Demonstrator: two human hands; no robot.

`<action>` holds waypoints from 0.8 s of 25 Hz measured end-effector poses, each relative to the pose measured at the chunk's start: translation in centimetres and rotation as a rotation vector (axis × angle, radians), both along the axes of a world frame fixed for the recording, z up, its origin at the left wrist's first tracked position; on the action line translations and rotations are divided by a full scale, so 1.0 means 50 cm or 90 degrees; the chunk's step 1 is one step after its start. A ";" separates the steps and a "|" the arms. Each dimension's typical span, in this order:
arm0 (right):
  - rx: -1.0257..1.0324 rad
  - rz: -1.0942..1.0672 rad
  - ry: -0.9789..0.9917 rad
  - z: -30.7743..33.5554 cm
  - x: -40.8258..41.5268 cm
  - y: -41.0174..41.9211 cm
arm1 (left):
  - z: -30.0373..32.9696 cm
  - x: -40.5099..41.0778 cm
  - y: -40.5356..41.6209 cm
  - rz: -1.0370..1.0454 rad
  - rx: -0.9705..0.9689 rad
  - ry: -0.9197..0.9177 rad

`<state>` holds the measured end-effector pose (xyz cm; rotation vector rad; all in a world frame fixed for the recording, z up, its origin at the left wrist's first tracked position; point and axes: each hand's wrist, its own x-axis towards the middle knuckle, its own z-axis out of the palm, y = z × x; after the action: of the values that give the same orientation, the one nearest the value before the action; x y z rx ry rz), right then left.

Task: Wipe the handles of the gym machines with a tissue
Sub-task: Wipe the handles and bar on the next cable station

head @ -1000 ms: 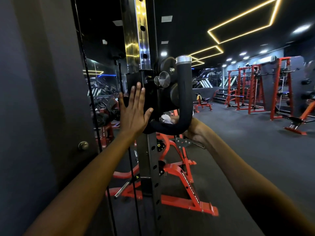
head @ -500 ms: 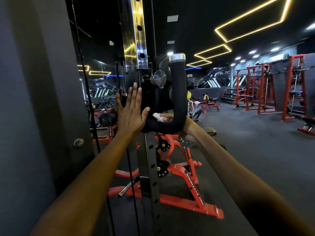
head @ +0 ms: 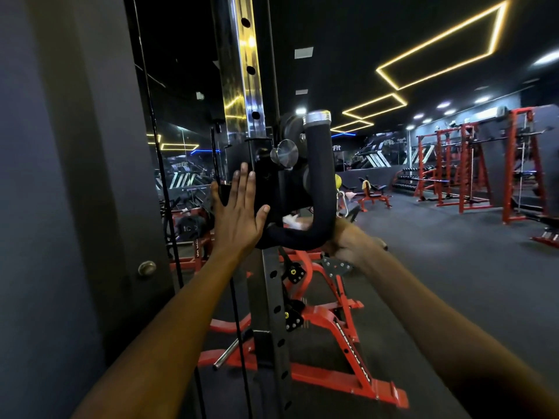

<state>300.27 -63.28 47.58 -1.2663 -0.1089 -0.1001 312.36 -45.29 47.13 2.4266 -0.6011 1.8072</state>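
A black padded J-shaped handle (head: 320, 182) with a silver end cap hangs from the sliding carriage on a perforated steel upright (head: 273, 297). My left hand (head: 239, 213) lies flat, fingers straight, against the carriage's left side. My right hand (head: 348, 240) reaches behind the handle's lower bend and is partly hidden by it. A white tissue (head: 292, 220) shows just above the curved lower bar, at my right fingers; the grip itself is blurred.
A grey wall panel (head: 75, 176) with a round knob (head: 147, 268) stands at left, with black cables (head: 169, 222) beside it. A red bench frame (head: 332, 334) sits behind the upright. Red racks (head: 453, 170) line the far right across dark flooring.
The view has drifted slightly left and lower. The tissue and my right fingers have slid along the lower bend of the handle. My left hand stays flat on the carriage.
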 end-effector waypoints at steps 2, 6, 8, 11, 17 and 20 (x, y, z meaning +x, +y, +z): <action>0.174 0.026 0.080 -0.023 0.001 0.046 | 0.002 -0.004 0.001 -0.007 0.001 -0.004; 0.230 -0.009 0.104 -0.028 -0.056 0.007 | -0.002 -0.001 0.000 0.009 -0.006 -0.003; 0.129 -0.057 0.075 -0.005 -0.099 -0.029 | -0.001 -0.005 -0.001 0.019 0.000 0.023; -0.132 -0.236 -0.073 0.059 -0.175 -0.038 | -0.002 -0.010 -0.003 0.011 -0.012 0.052; -0.557 -0.682 -0.642 0.154 -0.139 0.029 | -0.005 -0.015 -0.003 0.021 -0.019 0.048; -0.654 -0.689 -0.725 0.035 -0.127 0.027 | -0.010 -0.026 -0.003 -0.010 -0.031 0.066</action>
<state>293.92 -61.92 49.33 -2.0053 -0.4817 -1.9014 311.08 -45.45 46.64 2.4577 -0.5593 1.6571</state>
